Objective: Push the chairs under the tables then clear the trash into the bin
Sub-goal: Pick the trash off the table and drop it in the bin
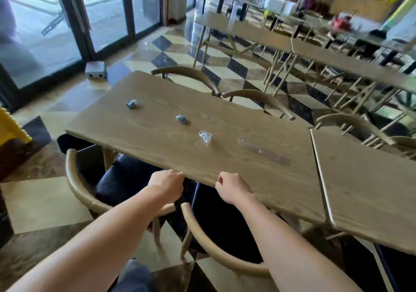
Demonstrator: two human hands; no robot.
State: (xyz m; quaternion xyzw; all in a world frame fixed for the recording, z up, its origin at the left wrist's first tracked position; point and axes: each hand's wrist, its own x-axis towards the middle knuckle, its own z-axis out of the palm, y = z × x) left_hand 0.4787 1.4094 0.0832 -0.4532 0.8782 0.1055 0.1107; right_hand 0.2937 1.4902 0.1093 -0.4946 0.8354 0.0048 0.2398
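My left hand (167, 186) and my right hand (231, 189) are at the near edge of the wooden table (258, 179), fingers curled, with nothing visible in them. Below them stand two wooden chairs with black seats, the left chair (73, 179) and the right chair (202, 244), their seats partly under the table. On the tabletop lie two crumpled grey wads, the far wad (132, 104) and the nearer wad (181, 119), along with a crushed clear cup (205, 136) and a clear cup on its side (244, 142).
Two more chairs (188, 73) (258, 95) are tucked in along the far side. A second table (371, 190) adjoins on the right. A dark container (67, 143) sits on the floor by the table's left end. A yellow object (11, 127) stands at far left near glass doors (45, 21).
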